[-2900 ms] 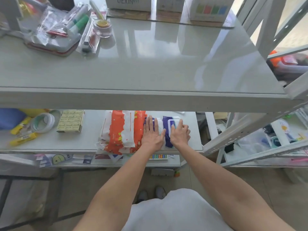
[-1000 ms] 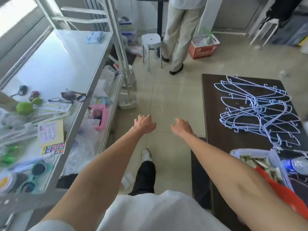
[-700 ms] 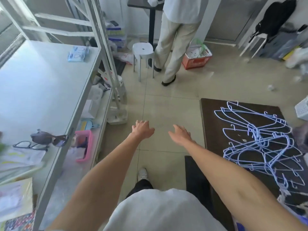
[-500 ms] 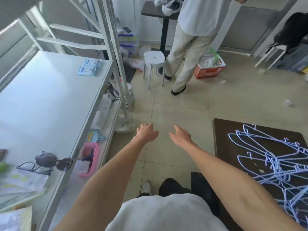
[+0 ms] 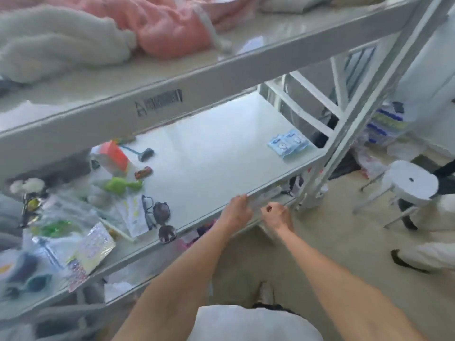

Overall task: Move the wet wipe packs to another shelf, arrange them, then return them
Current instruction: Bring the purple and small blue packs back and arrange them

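Since half a second ago you've swung from floor to shelf rack. Your left hand [image 5: 236, 210] rests loosely open on the shelf edge [image 5: 268, 185]; right hand [image 5: 275, 214] loosely curled, holding nothing. Sunglasses [image 5: 164, 221] sit left. Blue wipe packs [image 5: 287, 143] lie far-right, nearer your right hand, path unobstructed.

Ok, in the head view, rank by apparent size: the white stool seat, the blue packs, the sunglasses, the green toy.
1. Stool seat
2. Blue packs
3. Sunglasses and green toy: too alike to rank, and blurred.
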Tool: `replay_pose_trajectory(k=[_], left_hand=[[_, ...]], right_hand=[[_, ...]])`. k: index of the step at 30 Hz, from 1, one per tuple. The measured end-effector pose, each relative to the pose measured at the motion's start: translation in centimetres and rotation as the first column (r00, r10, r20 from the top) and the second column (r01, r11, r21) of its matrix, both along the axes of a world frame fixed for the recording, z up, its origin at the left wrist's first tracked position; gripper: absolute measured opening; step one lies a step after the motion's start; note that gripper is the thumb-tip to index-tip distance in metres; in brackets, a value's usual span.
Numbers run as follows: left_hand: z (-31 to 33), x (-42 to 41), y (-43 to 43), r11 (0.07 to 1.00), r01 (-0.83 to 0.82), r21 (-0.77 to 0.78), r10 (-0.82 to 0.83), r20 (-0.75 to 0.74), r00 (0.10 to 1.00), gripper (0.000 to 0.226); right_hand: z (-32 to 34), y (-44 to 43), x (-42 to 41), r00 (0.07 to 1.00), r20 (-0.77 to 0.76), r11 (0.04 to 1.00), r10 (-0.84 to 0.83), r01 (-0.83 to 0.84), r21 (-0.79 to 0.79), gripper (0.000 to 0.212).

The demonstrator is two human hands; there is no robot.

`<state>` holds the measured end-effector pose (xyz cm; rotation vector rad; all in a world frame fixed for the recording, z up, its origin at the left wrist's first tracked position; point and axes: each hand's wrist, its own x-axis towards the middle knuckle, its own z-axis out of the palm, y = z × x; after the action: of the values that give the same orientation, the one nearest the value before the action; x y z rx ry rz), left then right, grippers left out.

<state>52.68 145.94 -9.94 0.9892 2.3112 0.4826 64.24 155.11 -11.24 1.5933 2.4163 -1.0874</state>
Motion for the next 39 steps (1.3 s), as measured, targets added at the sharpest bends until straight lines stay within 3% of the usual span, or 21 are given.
replay_pose_trajectory(k=[6, 14, 22, 26, 30, 34, 39], left_hand=[[-0.3, -3.6, -0.6, 0.955, -0.295, 0.005, 0.295, 0.021, 0.955, 0.040], [-1.0, -3.5, 6.1, 0.941, -0.323, 0.102, 0.321, 0.034, 0.946, 0.037], [-2.2, -2.7, 15.6, 0.899, -0.423, 0.109, 0.418, 0.071, 0.906, 0.037], [-2.1, -2.1, 21.9, 0.790, -0.598, 0.133, 0.584, 0.131, 0.801, 0.036], [-1.4, -1.4, 27.3, 0.666, -0.733, 0.136, 0.701, 0.221, 0.678, 0.040], [-1.6, -0.9, 30.5, 0.592, -0.798, 0.115, 0.755, 0.267, 0.599, 0.042], [-1.5, -1.5, 31.9, 0.484, -0.872, 0.071, 0.800, 0.367, 0.474, 0.052]], right_hand=[[1.1, 4.5, -4.8, 0.976, -0.014, 0.975, 0.219, -0.219, 0.032, 0.030], [0.7, 10.4, -5.7, 0.945, 0.027, 0.937, 0.327, -0.327, 0.119, 0.022], [0.1, 21.2, -6.5, 0.946, -0.072, 0.932, 0.318, -0.297, 0.210, 0.021], [0.1, 27.5, -7.3, 0.926, -0.163, 0.917, 0.341, -0.290, 0.274, 0.014], [-0.3, 32.1, -7.4, 0.893, -0.134, 0.870, 0.429, -0.369, 0.326, 0.032], [-1.0, 34.4, -7.8, 0.863, -0.030, 0.852, 0.505, -0.492, 0.182, 0.049], [-2.1, 35.5, -8.4, 0.847, -0.073, 0.849, 0.527, -0.520, 0.095, 0.045]])
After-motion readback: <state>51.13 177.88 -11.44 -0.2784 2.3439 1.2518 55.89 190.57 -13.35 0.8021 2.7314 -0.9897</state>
